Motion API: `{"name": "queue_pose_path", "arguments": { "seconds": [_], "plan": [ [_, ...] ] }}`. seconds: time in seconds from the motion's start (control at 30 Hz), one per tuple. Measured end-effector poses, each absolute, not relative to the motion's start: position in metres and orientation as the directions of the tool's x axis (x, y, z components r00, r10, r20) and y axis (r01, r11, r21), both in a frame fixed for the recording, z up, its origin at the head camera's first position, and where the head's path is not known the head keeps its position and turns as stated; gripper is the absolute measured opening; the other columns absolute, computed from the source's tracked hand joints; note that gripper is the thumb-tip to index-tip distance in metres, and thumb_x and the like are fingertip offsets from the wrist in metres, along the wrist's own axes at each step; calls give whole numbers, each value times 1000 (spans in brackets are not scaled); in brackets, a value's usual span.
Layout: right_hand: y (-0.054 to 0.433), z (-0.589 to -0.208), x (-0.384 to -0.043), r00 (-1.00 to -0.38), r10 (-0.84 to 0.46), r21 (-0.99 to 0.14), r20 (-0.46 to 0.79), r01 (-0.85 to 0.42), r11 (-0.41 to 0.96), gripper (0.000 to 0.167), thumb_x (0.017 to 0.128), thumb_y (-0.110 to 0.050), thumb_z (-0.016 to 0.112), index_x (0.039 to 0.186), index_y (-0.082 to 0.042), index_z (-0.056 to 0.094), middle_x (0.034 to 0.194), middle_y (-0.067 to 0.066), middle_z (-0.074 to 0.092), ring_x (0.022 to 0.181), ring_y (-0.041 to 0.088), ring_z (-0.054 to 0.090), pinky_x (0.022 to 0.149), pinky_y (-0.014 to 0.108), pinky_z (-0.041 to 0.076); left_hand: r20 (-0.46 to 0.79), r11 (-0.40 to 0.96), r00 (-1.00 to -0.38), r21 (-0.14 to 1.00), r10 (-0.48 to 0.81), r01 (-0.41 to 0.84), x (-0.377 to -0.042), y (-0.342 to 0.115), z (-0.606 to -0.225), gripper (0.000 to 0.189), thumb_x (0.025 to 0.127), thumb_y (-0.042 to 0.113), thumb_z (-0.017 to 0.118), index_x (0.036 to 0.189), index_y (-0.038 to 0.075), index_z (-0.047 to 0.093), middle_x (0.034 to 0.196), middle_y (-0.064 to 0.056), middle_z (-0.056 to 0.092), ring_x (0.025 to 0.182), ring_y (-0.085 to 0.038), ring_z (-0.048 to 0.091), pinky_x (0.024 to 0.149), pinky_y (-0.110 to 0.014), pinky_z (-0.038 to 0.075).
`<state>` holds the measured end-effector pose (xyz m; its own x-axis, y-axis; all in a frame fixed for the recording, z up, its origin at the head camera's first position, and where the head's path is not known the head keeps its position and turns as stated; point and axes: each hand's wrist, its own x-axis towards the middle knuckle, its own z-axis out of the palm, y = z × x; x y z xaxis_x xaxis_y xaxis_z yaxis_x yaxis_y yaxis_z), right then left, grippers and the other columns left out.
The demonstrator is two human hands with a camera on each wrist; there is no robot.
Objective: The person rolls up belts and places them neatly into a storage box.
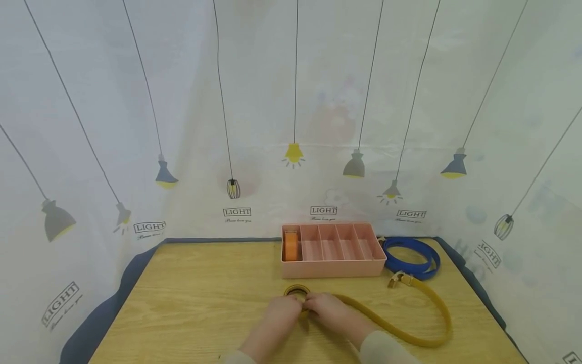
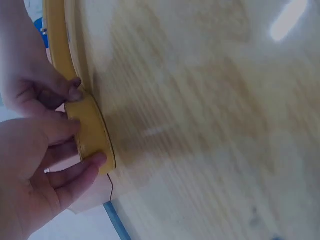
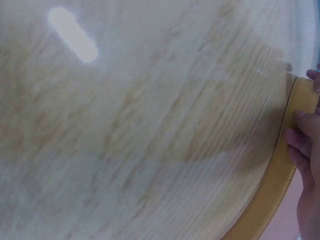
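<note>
A yellow leather belt (image 1: 443, 313) lies in a wide loop on the table, its buckle (image 1: 394, 279) at the far end. The near end is wound into a small coil standing on edge, between both hands. My left hand (image 1: 283, 312) grips the coil (image 2: 92, 132) with thumb and fingers, as the left wrist view shows. Right beside it, my right hand (image 1: 331, 311) pinches the strap (image 3: 280, 172) where it runs into the coil. In the right wrist view the strap's stitched edge shows.
Behind the hands stands a pink divided box (image 1: 334, 269); an orange rolled strap (image 1: 291, 246) sits in its leftmost compartment. To the box's right lies a coiled blue belt (image 1: 429, 270). A printed curtain (image 1: 273, 101) surrounds the wooden table (image 1: 195, 288).
</note>
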<state>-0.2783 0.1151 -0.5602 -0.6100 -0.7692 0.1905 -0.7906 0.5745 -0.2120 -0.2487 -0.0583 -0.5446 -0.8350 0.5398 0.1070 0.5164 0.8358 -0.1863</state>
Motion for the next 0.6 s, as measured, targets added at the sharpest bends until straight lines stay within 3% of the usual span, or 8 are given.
{"name": "queue_pose_path", "arguments": {
  "seconds": [0.13, 0.27, 0.4, 0.6],
  "plan": [
    [118, -559, -276, -657, -737, -257, 158, -748, 611, 23, 85, -5, 70, 107, -10, 72, 104, -1, 65, 93, 12, 63, 81, 27, 52, 110, 848, -848, -196, 518, 493, -249, -55, -547, 9, 76, 14, 77, 79, 15, 68, 74, 2, 57, 62, -12, 58, 55, -26, 49],
    [122, -558, -274, -694, -709, -302, 126, -708, 639, 28, 87, -9, 69, 115, -8, 69, 119, 5, 64, 108, 20, 62, 90, 33, 51, 120, 848, -841, -132, 528, 513, -250, -62, -548, 14, 74, 13, 79, 80, 12, 67, 75, 1, 57, 65, -14, 59, 59, -25, 50],
    [126, -555, -272, -676, -728, -275, 115, -726, 630, 30, 90, -12, 68, 120, -9, 68, 126, 6, 62, 112, 21, 61, 92, 35, 50, 95, 821, -816, -76, 571, 566, -251, -73, -551, 11, 79, 8, 73, 81, 13, 64, 75, 1, 58, 68, -15, 59, 63, -27, 50],
    [127, -554, -269, -621, -772, -152, 136, -783, 603, 31, 91, -17, 67, 123, -14, 67, 128, -2, 61, 108, 13, 63, 85, 28, 52, 48, 742, -743, 39, 667, 669, -253, -94, -549, 11, 86, 7, 68, 84, 16, 62, 82, 4, 60, 76, -12, 57, 70, -26, 50]
  ]
}}
